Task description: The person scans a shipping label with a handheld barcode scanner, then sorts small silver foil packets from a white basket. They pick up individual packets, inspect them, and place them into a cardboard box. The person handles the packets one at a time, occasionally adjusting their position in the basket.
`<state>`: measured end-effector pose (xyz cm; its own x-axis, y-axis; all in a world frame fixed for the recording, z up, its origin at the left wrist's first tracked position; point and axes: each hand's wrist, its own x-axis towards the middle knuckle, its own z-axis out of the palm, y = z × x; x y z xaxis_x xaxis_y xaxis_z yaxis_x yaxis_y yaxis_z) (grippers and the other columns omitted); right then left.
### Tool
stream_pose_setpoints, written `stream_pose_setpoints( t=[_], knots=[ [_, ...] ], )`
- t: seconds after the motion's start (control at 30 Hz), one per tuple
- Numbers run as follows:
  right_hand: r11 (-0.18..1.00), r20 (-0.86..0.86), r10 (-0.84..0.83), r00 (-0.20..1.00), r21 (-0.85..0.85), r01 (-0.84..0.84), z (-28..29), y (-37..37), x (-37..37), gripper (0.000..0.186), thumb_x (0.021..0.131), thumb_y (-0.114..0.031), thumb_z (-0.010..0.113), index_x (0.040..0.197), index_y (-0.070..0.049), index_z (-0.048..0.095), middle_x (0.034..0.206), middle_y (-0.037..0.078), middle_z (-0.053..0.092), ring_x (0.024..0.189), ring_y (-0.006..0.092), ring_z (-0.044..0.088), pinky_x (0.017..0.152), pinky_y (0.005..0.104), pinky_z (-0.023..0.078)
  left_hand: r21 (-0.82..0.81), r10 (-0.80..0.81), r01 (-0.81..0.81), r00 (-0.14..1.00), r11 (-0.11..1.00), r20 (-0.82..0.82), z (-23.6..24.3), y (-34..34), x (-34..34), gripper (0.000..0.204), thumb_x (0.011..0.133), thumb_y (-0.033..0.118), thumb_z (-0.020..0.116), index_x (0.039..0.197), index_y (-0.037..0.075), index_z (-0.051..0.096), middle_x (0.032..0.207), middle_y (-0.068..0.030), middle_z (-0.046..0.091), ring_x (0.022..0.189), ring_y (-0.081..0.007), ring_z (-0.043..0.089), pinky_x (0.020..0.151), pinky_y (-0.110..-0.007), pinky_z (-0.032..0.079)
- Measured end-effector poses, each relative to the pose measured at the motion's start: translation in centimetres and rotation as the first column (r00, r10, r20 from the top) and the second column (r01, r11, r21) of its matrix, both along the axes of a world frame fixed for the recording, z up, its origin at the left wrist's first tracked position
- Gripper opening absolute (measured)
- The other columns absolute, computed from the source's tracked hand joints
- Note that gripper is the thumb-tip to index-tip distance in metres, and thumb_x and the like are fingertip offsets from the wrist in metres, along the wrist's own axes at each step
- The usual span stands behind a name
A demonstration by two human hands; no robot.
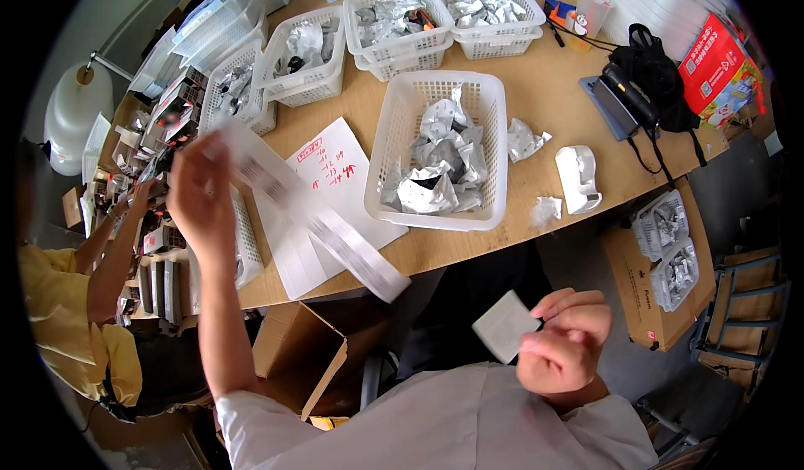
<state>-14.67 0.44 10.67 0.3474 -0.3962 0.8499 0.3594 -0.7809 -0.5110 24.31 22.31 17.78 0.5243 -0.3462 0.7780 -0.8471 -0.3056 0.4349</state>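
My left hand (199, 192) is raised at the left and grips the top end of a long white strip of labels (322, 227). The strip hangs blurred, slanting down to the right across the table's front edge. My right hand (565, 340) is low, close to my chest, pinching a small grey-white square label (505, 326) between thumb and fingers. Beyond both hands stands a white basket (494, 147) holding several crumpled silver foil pouches (440, 168).
White paper sheets with red writing (335, 168) lie on the wooden table (544, 76). More white baskets of pouches (394, 18) stand at the back. A white tape dispenser (576, 178), black bag (653, 76), cardboard boxes (293, 344) and a person in yellow (67, 302) at left.
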Motion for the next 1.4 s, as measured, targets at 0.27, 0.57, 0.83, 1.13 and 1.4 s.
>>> stream_pose_setpoints(
  t=[0.27, 0.57, 0.83, 1.13, 1.4],
  knots=[
    [0.973, -0.335, 0.059, 0.940, 0.228, 0.020, -6.2, -1.1, -4.2, 0.036, 0.094, 0.010, 0.072, 0.129, 0.003, 0.067, 0.079, 0.010, 0.069, 0.061, 0.0216, 0.065, 0.057, 0.0330, 0.052, 0.653, 0.168, -0.129, 0.986, 0.747, 0.001, -0.7, -3.5, 17.7, 0.031, 0.106, 0.012, 0.072, 0.136, 0.014, 0.076, 0.099, -0.0124, 0.079, 0.092, -0.0215, 0.078, 0.079, -0.036, 0.059],
    [0.960, -0.317, 0.060, 0.947, 0.277, 0.032, -10.1, -4.3, -3.3, 0.052, 0.097, 0.003, 0.072, 0.145, 0.002, 0.054, 0.083, 0.011, 0.076, 0.068, 0.0246, 0.073, 0.064, 0.0360, 0.056, 0.703, -0.260, 0.174, 0.965, 0.690, 0.016, -2.5, -12.2, 0.0, 0.037, 0.101, 0.021, 0.080, 0.134, 0.004, 0.076, 0.125, -0.0172, 0.080, 0.115, -0.0336, 0.078, 0.101, -0.044, 0.060],
    [0.959, -0.383, 0.217, 0.898, 0.254, -0.123, -10.5, -7.9, -2.9, 0.064, 0.094, 0.000, 0.075, 0.152, -0.001, 0.048, 0.084, 0.012, 0.072, 0.066, 0.0274, 0.069, 0.063, 0.0423, 0.060, 0.644, -0.631, 0.634, 0.720, 0.428, -0.289, -4.4, -19.9, -3.0, 0.120, 0.082, 0.074, 0.080, 0.168, -0.001, 0.044, 0.175, -0.0247, 0.043, 0.162, -0.0475, 0.041, 0.129, -0.058, 0.038],
    [0.902, -0.385, 0.266, 0.884, 0.423, -0.087, -10.9, -9.0, -3.7, 0.067, 0.106, -0.005, 0.065, 0.164, -0.003, 0.031, 0.091, 0.015, 0.071, 0.071, 0.0251, 0.066, 0.070, 0.0440, 0.062, 0.708, -0.612, 0.590, 0.739, 0.388, -0.281, -8.1, -24.6, -2.3, 0.101, 0.093, 0.066, 0.077, 0.165, 0.001, 0.049, 0.170, -0.0251, 0.047, 0.154, -0.0471, 0.049, 0.125, -0.054, 0.044],
    [0.870, -0.369, 0.352, 0.860, 0.468, -0.155, -10.6, -9.7, -2.1, 0.069, 0.109, -0.005, 0.064, 0.165, -0.002, 0.024, 0.096, 0.018, 0.072, 0.075, 0.0269, 0.067, 0.072, 0.0440, 0.062, 0.610, -0.676, 0.713, 0.640, 0.345, -0.366, -6.1, -21.2, -3.3, 0.078, 0.091, 0.061, 0.076, 0.148, 0.007, 0.068, 0.157, -0.0225, 0.062, 0.148, -0.0447, 0.057, 0.122, -0.060, 0.046]
  ],
)
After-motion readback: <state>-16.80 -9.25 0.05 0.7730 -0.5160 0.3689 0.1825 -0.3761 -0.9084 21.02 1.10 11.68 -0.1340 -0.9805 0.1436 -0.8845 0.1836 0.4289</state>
